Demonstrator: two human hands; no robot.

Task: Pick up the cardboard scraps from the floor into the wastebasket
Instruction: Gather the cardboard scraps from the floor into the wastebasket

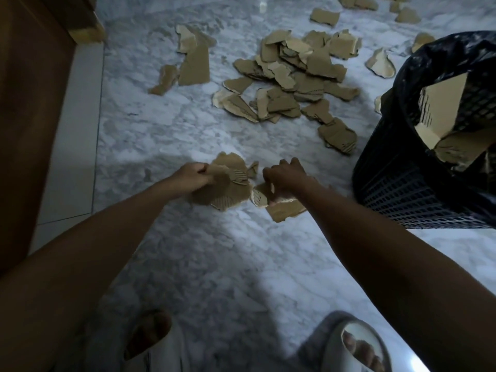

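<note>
At frame centre, the left hand (194, 176) grips a cardboard scrap (228, 183); the right hand (285, 178) pinches another scrap (284, 209). Upper middle, a scrap pile (290, 76) lies beside the wastebasket (402, 189) at right.

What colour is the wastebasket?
Black mesh, with a black liner; the head view shows the wastebasket.

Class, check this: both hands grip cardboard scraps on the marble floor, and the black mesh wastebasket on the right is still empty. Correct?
One detail is wrong. The head view shows the wastebasket already holds cardboard pieces. The rest stands: left hand and right hand each grip cardboard scraps on the marble floor.
</note>
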